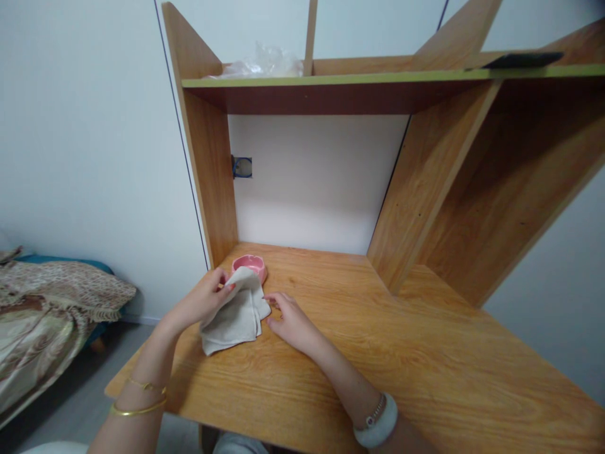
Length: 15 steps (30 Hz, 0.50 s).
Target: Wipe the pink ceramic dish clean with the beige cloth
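We are resting our right hand [290, 321] flat on the bench [401, 366], fingers extended and empty, touching the cloth [234, 318]. Our left hand [203, 301] fingers are pinching the cloth's upper edge. The cloth is lying just before the pink bowl [254, 262].

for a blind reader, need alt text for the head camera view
A person's left hand grips a beige cloth on a wooden desk, while the right hand touches the cloth's edge. A pink bowl sits just behind the cloth, under an upper shelf.
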Each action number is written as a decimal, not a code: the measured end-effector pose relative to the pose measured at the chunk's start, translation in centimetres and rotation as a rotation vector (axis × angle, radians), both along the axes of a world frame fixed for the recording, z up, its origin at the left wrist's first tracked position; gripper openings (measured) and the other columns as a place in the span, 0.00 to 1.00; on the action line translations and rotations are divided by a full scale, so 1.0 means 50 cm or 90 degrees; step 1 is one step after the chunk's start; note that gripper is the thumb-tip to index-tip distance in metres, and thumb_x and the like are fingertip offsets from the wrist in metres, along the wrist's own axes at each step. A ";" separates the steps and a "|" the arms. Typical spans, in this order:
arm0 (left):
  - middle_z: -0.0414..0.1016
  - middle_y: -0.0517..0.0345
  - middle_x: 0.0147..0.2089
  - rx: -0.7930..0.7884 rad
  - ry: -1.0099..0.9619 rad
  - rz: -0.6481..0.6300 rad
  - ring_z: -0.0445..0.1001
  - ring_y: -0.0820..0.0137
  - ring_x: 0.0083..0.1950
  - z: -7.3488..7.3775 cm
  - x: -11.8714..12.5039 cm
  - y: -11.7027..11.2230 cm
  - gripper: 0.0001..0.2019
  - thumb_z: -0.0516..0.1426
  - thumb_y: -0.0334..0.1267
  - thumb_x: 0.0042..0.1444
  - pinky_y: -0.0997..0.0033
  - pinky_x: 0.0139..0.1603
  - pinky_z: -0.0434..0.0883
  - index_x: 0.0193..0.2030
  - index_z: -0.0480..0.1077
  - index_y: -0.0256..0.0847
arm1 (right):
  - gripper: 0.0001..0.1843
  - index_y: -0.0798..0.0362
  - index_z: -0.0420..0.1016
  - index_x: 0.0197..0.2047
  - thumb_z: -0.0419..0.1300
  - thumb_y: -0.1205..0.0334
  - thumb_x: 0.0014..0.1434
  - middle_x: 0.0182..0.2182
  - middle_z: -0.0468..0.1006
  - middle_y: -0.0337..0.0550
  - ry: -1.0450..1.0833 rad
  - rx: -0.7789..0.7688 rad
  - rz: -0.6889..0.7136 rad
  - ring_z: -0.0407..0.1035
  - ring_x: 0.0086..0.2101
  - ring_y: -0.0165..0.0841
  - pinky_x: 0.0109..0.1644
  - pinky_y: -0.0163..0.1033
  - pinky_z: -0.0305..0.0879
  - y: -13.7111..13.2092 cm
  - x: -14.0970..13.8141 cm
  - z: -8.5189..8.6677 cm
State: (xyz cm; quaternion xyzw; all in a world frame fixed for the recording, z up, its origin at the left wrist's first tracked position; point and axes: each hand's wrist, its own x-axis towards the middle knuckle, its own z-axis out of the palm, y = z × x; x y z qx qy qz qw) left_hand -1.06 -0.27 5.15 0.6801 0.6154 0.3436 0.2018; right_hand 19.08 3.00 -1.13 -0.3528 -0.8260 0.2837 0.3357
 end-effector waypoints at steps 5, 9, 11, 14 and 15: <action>0.60 0.65 0.27 0.058 -0.202 0.047 0.61 0.74 0.28 0.027 -0.009 0.001 0.18 0.51 0.54 0.46 0.76 0.28 0.60 0.32 0.55 0.41 | 0.25 0.53 0.62 0.49 0.58 0.71 0.45 0.46 0.67 0.47 0.039 -0.014 -0.021 0.62 0.46 0.36 0.50 0.43 0.59 0.003 -0.001 0.005; 0.62 0.67 0.25 0.050 -0.283 0.086 0.60 0.76 0.25 0.028 -0.018 0.012 0.21 0.53 0.56 0.43 0.78 0.25 0.58 0.33 0.54 0.42 | 0.25 0.52 0.62 0.48 0.59 0.70 0.45 0.45 0.67 0.45 0.026 -0.019 0.001 0.63 0.46 0.35 0.50 0.41 0.59 0.002 -0.020 0.011; 0.62 0.67 0.24 0.035 -0.280 0.089 0.60 0.76 0.24 0.020 -0.022 0.020 0.22 0.54 0.57 0.41 0.78 0.24 0.57 0.33 0.55 0.42 | 0.25 0.52 0.62 0.49 0.59 0.70 0.45 0.45 0.67 0.46 0.008 -0.030 0.002 0.63 0.45 0.34 0.48 0.40 0.60 -0.003 -0.036 0.015; 0.63 0.65 0.24 -0.015 -0.204 0.050 0.61 0.74 0.25 0.000 -0.025 0.027 0.23 0.54 0.58 0.39 0.76 0.25 0.59 0.31 0.58 0.40 | 0.21 0.54 0.66 0.46 0.57 0.70 0.47 0.44 0.69 0.47 -0.053 -0.022 -0.012 0.64 0.45 0.34 0.48 0.38 0.60 -0.017 -0.052 0.023; 0.64 0.64 0.24 -0.045 -0.156 0.021 0.62 0.73 0.26 -0.006 -0.024 0.026 0.23 0.54 0.58 0.39 0.75 0.26 0.59 0.30 0.60 0.39 | 0.18 0.54 0.68 0.44 0.56 0.71 0.47 0.43 0.70 0.47 -0.082 -0.012 -0.017 0.64 0.45 0.34 0.48 0.38 0.59 -0.023 -0.053 0.027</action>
